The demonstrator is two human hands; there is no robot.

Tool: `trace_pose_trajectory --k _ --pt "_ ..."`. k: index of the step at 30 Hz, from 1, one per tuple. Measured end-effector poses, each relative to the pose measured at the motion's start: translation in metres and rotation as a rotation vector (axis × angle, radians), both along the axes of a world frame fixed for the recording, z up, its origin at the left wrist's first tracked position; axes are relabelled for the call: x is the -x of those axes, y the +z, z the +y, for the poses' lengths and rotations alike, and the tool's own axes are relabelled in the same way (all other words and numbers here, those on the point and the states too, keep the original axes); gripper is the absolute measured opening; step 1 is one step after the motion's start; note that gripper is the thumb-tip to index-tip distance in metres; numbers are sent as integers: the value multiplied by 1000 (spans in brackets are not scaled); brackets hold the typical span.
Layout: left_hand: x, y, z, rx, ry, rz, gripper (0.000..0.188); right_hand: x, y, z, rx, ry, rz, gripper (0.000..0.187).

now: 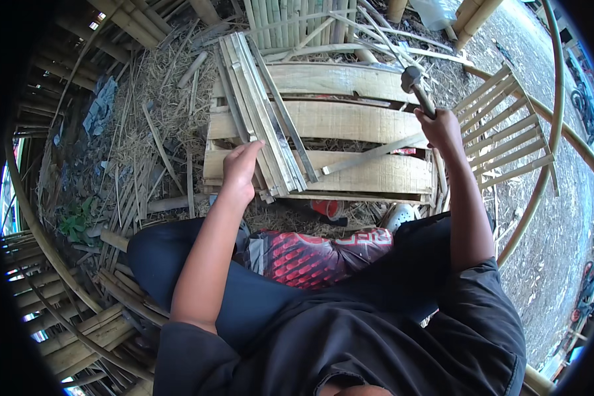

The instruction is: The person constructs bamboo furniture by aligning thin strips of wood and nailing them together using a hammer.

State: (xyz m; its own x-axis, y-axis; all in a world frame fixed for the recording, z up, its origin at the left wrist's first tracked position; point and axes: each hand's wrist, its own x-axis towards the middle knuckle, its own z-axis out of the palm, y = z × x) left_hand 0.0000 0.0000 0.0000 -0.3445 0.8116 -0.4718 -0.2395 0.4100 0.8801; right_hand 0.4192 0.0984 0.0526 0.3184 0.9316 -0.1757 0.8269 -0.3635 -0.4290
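My right hand (440, 132) grips a hammer (428, 104) by its handle, with the dark metal head (410, 78) up over the right part of a low slatted wooden bench (376, 122). On the bench's left side lies a bundle of long, pale bamboo strips (257, 112), stretching from the far edge to the near one. My left hand (241, 168) is at the bundle's left side near its lower end, fingers drawn together against the strips; part of them is hidden. A single loose strip (363, 157) lies slantwise across the bench between my hands.
A slatted bamboo frame (508, 132) leans at the right. Beyond the bench stands a panel of bamboo slats (297, 26). Shavings and loose sticks (158, 138) litter the ground at the left. A red container (328, 209) is just under the bench's near edge. Bamboo poles curve around me.
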Motion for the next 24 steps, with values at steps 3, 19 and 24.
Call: trace_pose_trajectory --k 3,19,24 --pt "-4 5 4 25 30 -83 31 -19 -7 -12 16 -59 22 53" --pt "-7 6 18 2 81 -200 34 26 -53 -45 97 -85 194 68" --pt "16 -9 30 -12 44 -283 28 35 -65 -35 154 -108 91 66"
